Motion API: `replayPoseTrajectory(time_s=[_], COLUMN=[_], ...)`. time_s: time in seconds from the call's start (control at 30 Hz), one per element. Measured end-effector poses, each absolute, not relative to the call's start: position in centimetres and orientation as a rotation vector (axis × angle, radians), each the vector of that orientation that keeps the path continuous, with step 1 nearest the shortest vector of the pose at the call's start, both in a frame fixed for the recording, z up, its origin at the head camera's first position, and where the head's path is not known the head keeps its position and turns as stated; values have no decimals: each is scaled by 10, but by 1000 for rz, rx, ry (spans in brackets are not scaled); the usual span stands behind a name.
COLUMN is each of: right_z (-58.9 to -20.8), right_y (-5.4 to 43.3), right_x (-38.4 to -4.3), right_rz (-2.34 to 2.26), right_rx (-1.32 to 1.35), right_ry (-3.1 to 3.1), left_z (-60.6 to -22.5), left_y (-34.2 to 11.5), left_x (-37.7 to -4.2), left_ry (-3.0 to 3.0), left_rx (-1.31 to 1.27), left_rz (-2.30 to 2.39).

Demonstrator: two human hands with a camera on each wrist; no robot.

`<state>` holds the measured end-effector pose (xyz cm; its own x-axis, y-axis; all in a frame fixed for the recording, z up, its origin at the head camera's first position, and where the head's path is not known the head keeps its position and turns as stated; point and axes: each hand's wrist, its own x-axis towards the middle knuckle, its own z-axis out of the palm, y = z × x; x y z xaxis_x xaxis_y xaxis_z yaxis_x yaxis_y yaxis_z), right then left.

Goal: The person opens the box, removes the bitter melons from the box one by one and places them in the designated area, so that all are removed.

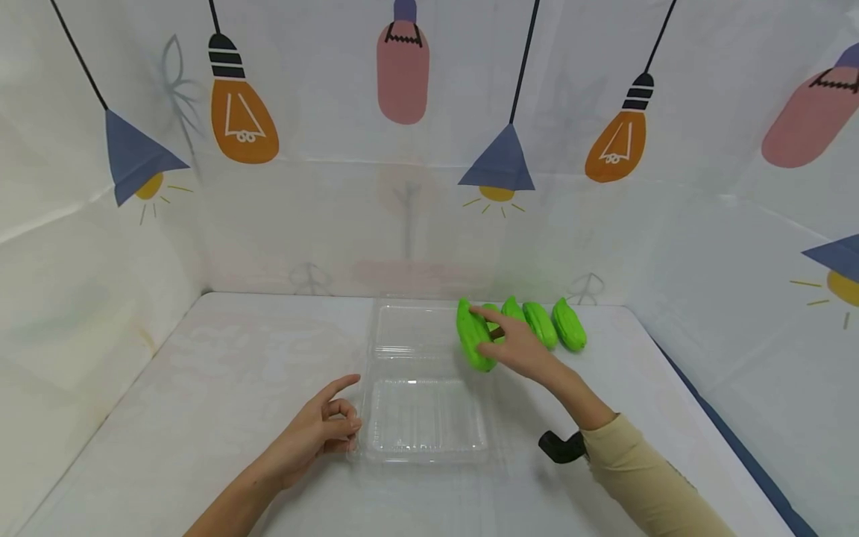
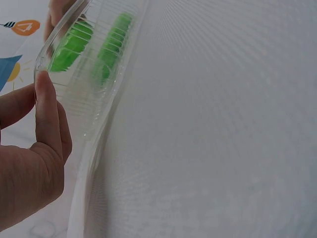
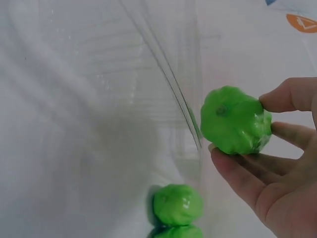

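My right hand [image 1: 520,344] holds a bright green, ridged bitter melon [image 1: 473,337] between thumb and fingers, over the right side of a clear plastic clamshell box [image 1: 429,418]. The melon shows end-on in the right wrist view, its lobed tip [image 3: 230,119] facing the camera. With its two halves unfolded one behind the other, the box lies open on the table. On the left, my left hand [image 1: 312,432] pinches the box's near-left rim, and its fingertips [image 2: 44,82] overlap that edge in the left wrist view.
Several more green bitter melons [image 1: 569,326] lie in a row at the back right, partly behind my right hand. A black curved piece [image 1: 562,447] sits beside the right sleeve [image 1: 644,470]. White printed sheets [image 1: 322,216] wall the table's back and sides.
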<state>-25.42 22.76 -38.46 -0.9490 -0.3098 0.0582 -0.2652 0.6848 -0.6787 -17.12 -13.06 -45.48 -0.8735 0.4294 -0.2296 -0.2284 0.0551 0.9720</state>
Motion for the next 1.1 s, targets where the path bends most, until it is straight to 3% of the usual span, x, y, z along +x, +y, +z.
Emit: replayPoseTrajectory(time_s=[1.1], right_z=[-379], right_y=[295], right_x=[-271], right_rz=[-989], right_rx=[-338], right_ry=[2976], left_z=[-453], left_y=[-131], left_x=[-170], left_ry=[1874], left_rx=[185], left_rz=[1864])
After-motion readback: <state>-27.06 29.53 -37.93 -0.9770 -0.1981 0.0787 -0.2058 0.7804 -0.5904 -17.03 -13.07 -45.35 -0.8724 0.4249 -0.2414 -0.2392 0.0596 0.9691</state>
